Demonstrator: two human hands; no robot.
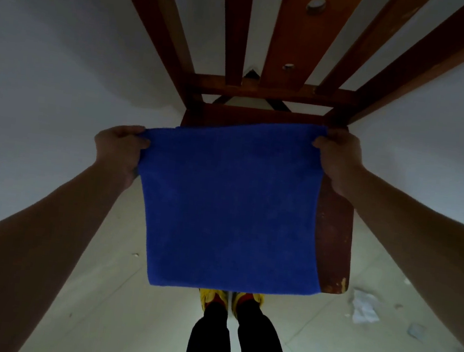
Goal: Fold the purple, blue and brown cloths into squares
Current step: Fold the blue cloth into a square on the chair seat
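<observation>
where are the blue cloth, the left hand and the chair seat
blue cloth (230, 204): head view, middle of its spread face
left hand (120, 145): head view, back of the hand, gripping the cloth's top left corner
chair seat (334, 231): head view, bare strip right of the cloth

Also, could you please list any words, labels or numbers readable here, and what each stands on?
None can be read. The blue cloth, held at its top corners by the left hand and right hand, is plain; the wooden chair bears no marking; the crumpled paper on the floor shows no legible print.
</observation>
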